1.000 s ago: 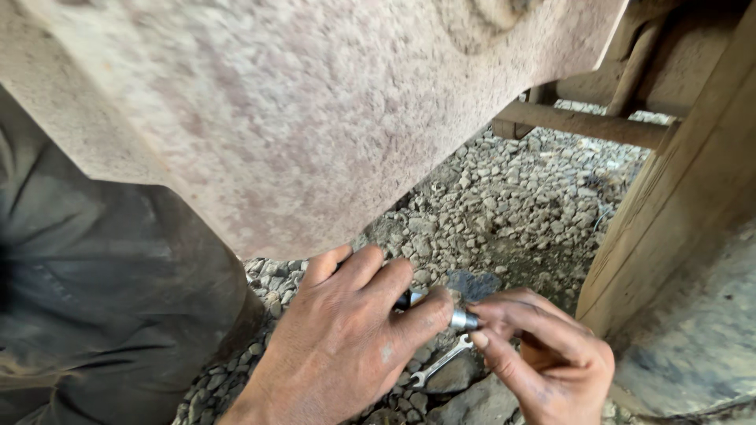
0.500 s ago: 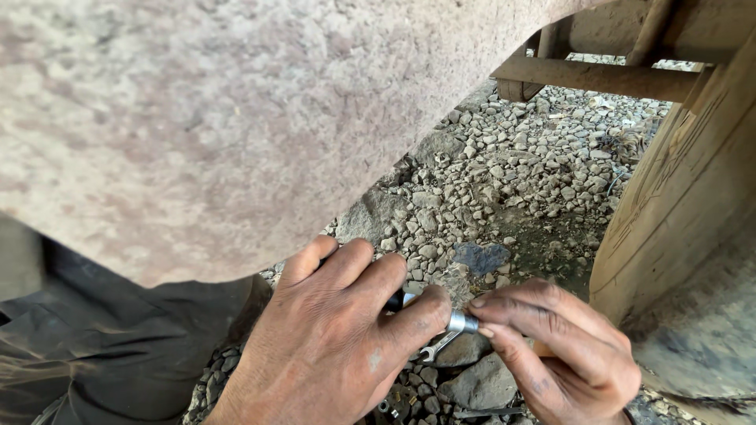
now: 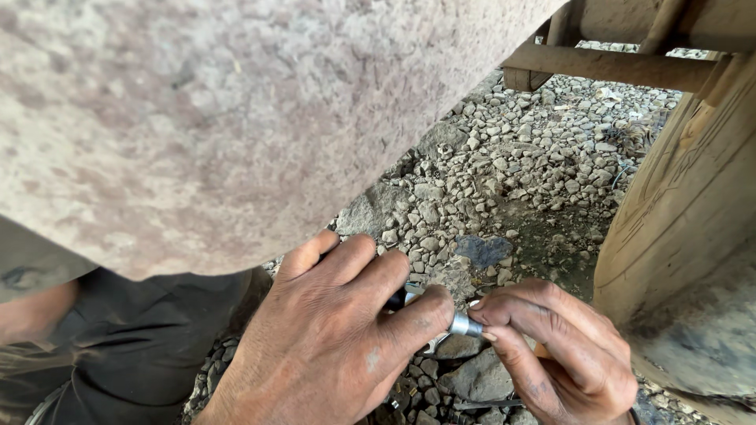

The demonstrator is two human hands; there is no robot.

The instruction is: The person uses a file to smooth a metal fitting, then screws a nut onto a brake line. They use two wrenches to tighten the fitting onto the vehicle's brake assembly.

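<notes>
Both hands join on a small metal socket above gravel.
The left hand (image 3: 339, 338) wraps a dark-handled tool (image 3: 396, 300), fingers clenched around it. The right hand (image 3: 559, 354) pinches the silver socket (image 3: 465, 324) at the tool's tip between thumb and forefinger. The socket sits between the two hands, just above the gravel ground (image 3: 535, 165), beneath a large mottled panel (image 3: 236, 118).

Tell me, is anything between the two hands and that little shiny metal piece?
No. The left hand and right hand both pinch the small silver socket directly with their fingertips. Nothing visible sits between them, just gravel underneath.
</notes>
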